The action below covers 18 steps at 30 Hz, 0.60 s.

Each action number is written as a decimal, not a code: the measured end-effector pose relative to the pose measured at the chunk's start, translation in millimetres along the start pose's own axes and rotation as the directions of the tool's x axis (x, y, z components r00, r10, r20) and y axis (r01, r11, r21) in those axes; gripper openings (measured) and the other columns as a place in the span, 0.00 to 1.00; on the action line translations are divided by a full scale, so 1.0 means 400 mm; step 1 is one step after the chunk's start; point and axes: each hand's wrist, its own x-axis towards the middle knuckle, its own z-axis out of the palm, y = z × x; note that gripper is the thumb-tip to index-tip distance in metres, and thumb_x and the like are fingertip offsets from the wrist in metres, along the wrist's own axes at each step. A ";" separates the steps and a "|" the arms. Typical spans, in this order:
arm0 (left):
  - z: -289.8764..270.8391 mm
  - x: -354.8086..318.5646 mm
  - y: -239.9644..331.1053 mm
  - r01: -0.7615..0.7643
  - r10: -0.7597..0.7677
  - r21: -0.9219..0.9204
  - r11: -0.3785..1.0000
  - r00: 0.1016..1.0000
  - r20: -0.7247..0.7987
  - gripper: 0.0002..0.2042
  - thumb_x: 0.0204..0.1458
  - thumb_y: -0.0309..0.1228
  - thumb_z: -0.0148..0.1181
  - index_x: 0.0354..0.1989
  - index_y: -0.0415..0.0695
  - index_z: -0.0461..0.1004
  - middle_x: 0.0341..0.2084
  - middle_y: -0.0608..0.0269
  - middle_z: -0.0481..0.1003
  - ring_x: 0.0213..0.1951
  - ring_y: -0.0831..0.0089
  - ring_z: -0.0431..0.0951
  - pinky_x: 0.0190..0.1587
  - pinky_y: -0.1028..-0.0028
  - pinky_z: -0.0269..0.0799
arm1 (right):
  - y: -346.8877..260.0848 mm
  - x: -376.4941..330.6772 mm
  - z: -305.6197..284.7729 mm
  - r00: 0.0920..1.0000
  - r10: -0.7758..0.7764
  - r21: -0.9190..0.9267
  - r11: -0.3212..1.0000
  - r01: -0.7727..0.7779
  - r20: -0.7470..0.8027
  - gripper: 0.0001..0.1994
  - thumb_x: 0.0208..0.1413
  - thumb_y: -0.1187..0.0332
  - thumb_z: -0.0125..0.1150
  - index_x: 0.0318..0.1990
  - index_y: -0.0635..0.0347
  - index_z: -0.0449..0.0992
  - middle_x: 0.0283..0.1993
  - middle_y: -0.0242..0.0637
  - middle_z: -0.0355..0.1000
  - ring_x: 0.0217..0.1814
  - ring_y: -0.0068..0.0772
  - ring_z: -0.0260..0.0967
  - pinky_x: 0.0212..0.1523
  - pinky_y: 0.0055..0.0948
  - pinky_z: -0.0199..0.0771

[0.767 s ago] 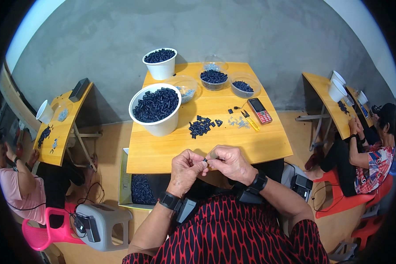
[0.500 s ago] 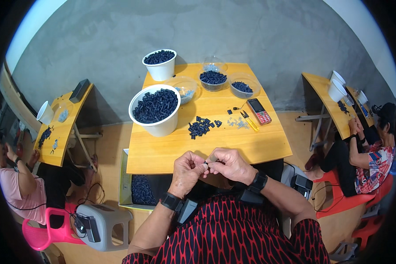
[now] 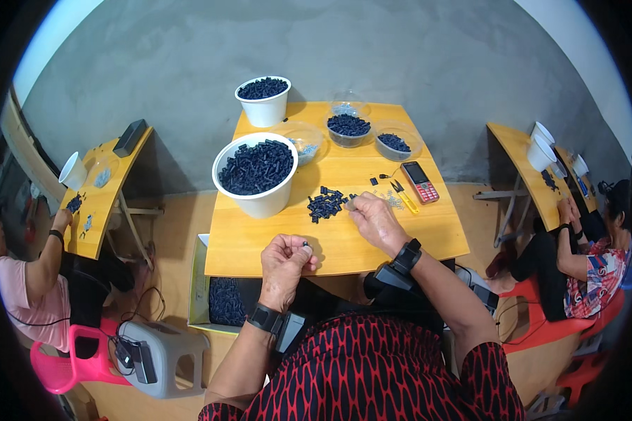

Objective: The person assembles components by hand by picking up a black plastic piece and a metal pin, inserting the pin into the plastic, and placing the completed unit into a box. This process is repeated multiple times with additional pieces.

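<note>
Near the table's front edge, my left hand (image 3: 282, 265) is closed, thumb against bent fingers, with the dark tip of a small black plastic part (image 3: 305, 243) poking out of the pinch. My right hand (image 3: 379, 220) reaches over the table, its fingertips drawn together at the right side of a pile of small black plastic parts (image 3: 324, 205). What those fingertips pinch, if anything, is hidden. Small silvery pins (image 3: 395, 201) lie just beyond that hand, partly covered by it. Yellow-handled snips (image 3: 406, 198) lie beside the pins.
A white bucket (image 3: 221, 168) of black parts stands at the left, another bucket (image 3: 265, 112) behind it. Clear bowls (image 3: 349, 140) stand at the back. A red-and-black phone (image 3: 421, 184) lies right. A box (image 3: 198, 281) sits below. Two people work at side tables (image 3: 112, 161).
My hands have parted. The right one has moved forward to the pile of black parts, while the left has shifted slightly left, still pinching. The person at left has moved a hand to their table.
</note>
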 end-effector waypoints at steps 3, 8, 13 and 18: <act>-0.006 0.004 0.004 -0.026 0.027 0.009 1.000 0.998 -0.049 0.04 0.55 0.19 0.57 0.36 0.38 0.69 0.25 0.63 0.74 0.23 0.78 0.76 0.27 0.79 0.76 | -0.018 0.003 0.012 1.000 -0.021 0.027 0.999 0.021 0.019 0.07 0.52 0.76 0.57 0.38 0.65 0.78 0.34 0.48 0.70 0.40 0.54 0.70 0.42 0.43 0.71; -0.008 0.007 -0.001 -0.047 0.047 0.005 0.999 0.997 -0.068 0.05 0.54 0.20 0.58 0.36 0.38 0.69 0.25 0.63 0.74 0.23 0.79 0.76 0.26 0.80 0.75 | -0.025 0.017 0.023 0.996 -0.067 -0.019 0.998 0.068 0.052 0.07 0.51 0.76 0.58 0.37 0.65 0.79 0.35 0.48 0.70 0.40 0.53 0.71 0.41 0.43 0.71; -0.005 0.009 0.002 -0.041 0.042 0.020 0.999 0.996 -0.075 0.05 0.54 0.21 0.59 0.36 0.38 0.69 0.25 0.63 0.74 0.23 0.79 0.75 0.26 0.81 0.75 | -0.026 0.013 0.015 0.989 -0.107 -0.109 0.987 0.118 0.104 0.03 0.51 0.76 0.58 0.31 0.66 0.76 0.33 0.48 0.68 0.38 0.52 0.70 0.40 0.43 0.72; -0.011 0.010 -0.004 -0.040 0.042 0.066 0.997 0.999 -0.034 0.06 0.54 0.20 0.60 0.37 0.38 0.70 0.26 0.64 0.75 0.24 0.79 0.77 0.27 0.80 0.76 | -0.025 -0.014 0.002 0.981 -0.167 -0.118 0.977 0.178 0.103 0.04 0.50 0.78 0.57 0.33 0.67 0.75 0.32 0.48 0.67 0.38 0.52 0.69 0.39 0.42 0.71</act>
